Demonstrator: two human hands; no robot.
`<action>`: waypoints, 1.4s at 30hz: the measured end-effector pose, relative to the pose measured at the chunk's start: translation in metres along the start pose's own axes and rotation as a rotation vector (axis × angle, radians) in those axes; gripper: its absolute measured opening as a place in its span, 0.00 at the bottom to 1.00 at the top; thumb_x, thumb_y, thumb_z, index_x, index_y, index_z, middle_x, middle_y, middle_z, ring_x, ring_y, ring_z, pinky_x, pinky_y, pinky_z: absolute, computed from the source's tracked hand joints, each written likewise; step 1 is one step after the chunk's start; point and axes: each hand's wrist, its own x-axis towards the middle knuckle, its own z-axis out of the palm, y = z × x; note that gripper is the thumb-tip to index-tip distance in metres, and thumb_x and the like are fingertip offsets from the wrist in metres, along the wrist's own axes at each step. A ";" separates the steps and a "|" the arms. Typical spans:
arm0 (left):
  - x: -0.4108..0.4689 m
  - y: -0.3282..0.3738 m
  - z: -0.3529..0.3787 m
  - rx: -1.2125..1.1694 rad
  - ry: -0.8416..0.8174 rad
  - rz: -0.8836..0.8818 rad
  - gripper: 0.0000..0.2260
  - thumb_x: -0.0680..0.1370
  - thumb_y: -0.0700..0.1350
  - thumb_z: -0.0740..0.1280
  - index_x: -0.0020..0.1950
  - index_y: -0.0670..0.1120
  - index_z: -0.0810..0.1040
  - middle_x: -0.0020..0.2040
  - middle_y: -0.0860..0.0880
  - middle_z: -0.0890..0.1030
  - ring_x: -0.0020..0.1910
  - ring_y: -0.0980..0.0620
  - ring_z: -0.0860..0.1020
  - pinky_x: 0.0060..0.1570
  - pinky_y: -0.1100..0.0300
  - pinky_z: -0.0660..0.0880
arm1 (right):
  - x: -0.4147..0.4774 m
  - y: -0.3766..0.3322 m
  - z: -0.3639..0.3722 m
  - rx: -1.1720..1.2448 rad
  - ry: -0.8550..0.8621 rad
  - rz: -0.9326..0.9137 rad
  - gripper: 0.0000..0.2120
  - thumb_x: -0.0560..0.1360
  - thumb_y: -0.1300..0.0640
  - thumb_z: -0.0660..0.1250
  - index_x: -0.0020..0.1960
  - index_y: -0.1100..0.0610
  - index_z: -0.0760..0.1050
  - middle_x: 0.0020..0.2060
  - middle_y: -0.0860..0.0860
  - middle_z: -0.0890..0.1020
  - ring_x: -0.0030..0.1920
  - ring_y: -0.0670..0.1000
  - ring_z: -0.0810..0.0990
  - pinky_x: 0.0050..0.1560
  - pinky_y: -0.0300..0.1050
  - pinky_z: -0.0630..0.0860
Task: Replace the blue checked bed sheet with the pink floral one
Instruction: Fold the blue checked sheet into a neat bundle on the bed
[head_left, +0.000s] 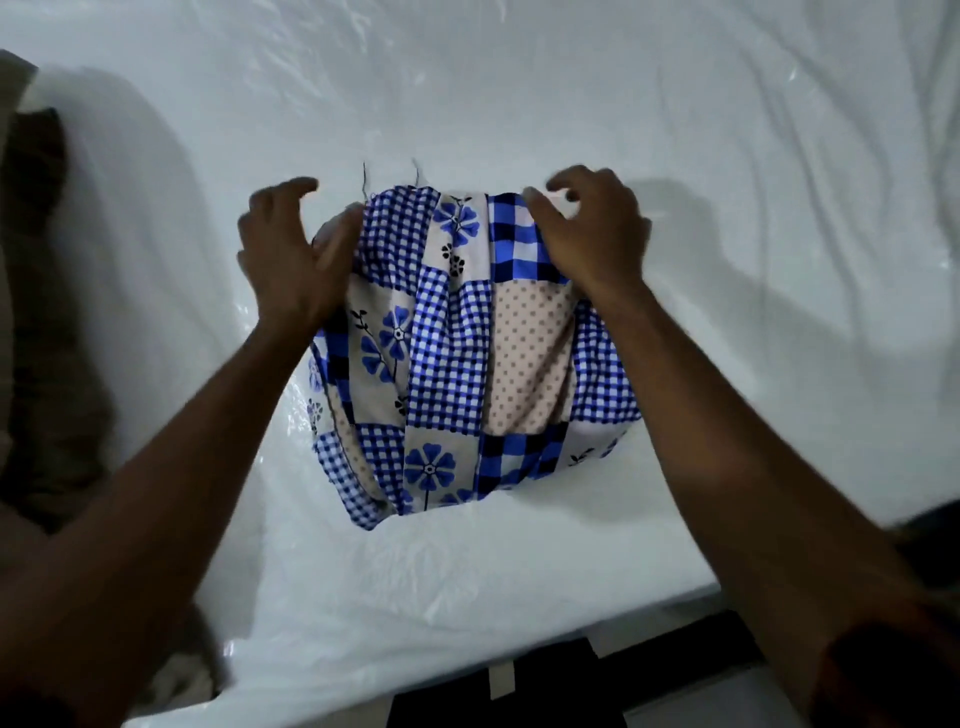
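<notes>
The blue checked bed sheet (457, 353), a patchwork of blue gingham, blue flowers and dotted beige squares, lies folded into a compact bundle on the bare mattress (519, 104), which is wrapped in shiny white plastic. My left hand (291, 254) rests against the bundle's far left corner, fingers curled and partly spread. My right hand (587, 228) presses on the far right corner, fingertips bent over the fabric's edge. Two loose threads stick up from the far edge. No pink floral sheet is in view.
The mattress's near edge (545, 639) runs diagonally across the bottom, with a dark floor or bed frame (613, 675) beyond it. A dim brownish shape (36, 312) lies at the left edge. Wrinkled plastic covers the mattress on all sides of the bundle.
</notes>
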 end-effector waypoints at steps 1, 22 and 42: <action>-0.019 -0.009 -0.001 -0.041 0.033 -0.086 0.25 0.77 0.67 0.62 0.67 0.52 0.76 0.66 0.47 0.75 0.67 0.47 0.71 0.64 0.54 0.65 | -0.017 0.014 -0.008 0.005 0.034 0.053 0.23 0.72 0.29 0.62 0.58 0.43 0.77 0.56 0.44 0.79 0.60 0.50 0.77 0.58 0.52 0.71; -0.142 -0.014 -0.038 -1.117 -0.744 -0.791 0.19 0.68 0.43 0.73 0.59 0.42 0.81 0.54 0.41 0.85 0.46 0.44 0.85 0.44 0.51 0.83 | -0.141 0.039 -0.042 1.078 -0.834 0.583 0.13 0.73 0.61 0.69 0.58 0.56 0.76 0.44 0.52 0.88 0.43 0.51 0.87 0.41 0.43 0.83; -0.411 -0.065 -0.455 -1.521 0.398 -0.554 0.16 0.76 0.40 0.62 0.62 0.41 0.80 0.52 0.41 0.85 0.47 0.42 0.85 0.46 0.47 0.83 | -0.347 -0.375 -0.120 0.869 -1.566 -0.129 0.22 0.70 0.61 0.69 0.64 0.60 0.76 0.54 0.58 0.85 0.51 0.58 0.85 0.48 0.51 0.83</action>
